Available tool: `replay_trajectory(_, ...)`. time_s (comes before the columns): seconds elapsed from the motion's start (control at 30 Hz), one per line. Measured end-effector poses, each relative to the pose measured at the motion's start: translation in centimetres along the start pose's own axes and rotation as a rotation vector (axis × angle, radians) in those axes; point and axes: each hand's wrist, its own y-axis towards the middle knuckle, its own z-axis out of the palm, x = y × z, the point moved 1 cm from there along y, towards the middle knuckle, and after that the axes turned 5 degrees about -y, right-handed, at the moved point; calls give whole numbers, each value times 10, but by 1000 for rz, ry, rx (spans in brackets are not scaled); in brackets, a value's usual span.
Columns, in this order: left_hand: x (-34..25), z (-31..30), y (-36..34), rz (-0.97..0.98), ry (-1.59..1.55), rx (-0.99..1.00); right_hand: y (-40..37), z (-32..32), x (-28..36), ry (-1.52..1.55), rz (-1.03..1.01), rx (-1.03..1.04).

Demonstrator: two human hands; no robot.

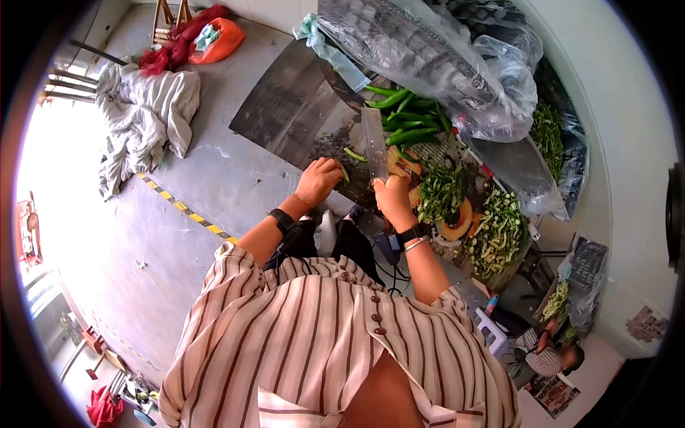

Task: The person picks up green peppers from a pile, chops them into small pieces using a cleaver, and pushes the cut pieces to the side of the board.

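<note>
My right hand (394, 197) is closed round the handle of a cleaver (374, 139). Its broad grey blade points away from me over the dark table (285, 107). To its left, my left hand (319, 182) has its fingers curled over a piece of green pepper (345, 175) at the fingertips, partly hidden. Another pepper strip (354, 154) lies just beyond, near the blade, among dark scraps. Whole long green peppers (410, 118) are heaped right of the blade's far end. Cut green pieces (440, 194) form a pile to the right of my right hand.
A larger heap of chopped peppers (497, 232) covers the table's right end. Clear plastic sheeting (457, 64) drapes over the far side. Grey cloth (153, 103) and an orange bag (217, 41) lie at left. Another person (546, 353) sits at lower right.
</note>
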Motion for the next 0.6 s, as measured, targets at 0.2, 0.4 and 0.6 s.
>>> replay_trajectory(0.2,-13,-1,20,-73,37,121,-32,-25,-3,158,142,-20)
replay_trajectory(0.4,-15,7,46,-101,176,176,-57,-31,-17,221,267,-5)
replay_trajectory(0.6,-2,19,59,-167,292,254,-74,-21,-36,225,196,-63)
